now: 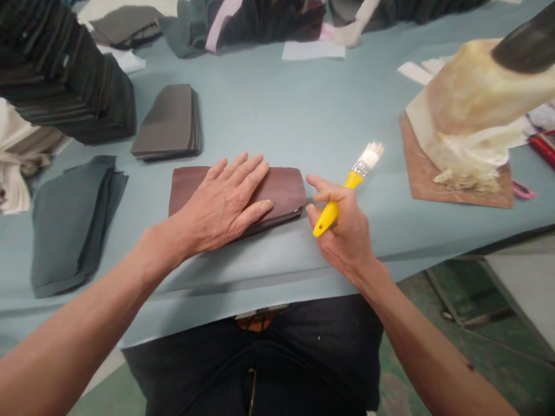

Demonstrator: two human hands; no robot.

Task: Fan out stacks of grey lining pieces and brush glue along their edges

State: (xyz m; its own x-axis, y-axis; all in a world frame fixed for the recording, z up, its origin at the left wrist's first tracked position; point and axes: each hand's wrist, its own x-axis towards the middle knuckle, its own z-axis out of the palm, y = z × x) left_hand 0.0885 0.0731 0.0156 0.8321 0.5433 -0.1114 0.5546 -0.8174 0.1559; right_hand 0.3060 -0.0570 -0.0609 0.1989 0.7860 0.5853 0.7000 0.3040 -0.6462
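My left hand (229,202) lies flat, fingers stretched out, on top of a stack of brown leather-like pieces (284,188) near the table's front edge. To the right of that stack, my right hand (344,228) holds a paintbrush (330,215) with a yellow handle. Its pale, whitish bristles point up and away to the right. The index finger and thumb of this hand reach toward the stack's right end; whether they touch it I cannot tell.
Dark pieces stand in a tall stack (87,86) at left, near a smaller grey stack (167,118) and a dark green pile (69,225). On the right, a glue-crusted container (463,92) rests on a brown board (416,167). Pink-handled scissors or a similar tool (524,190) lie beside it.
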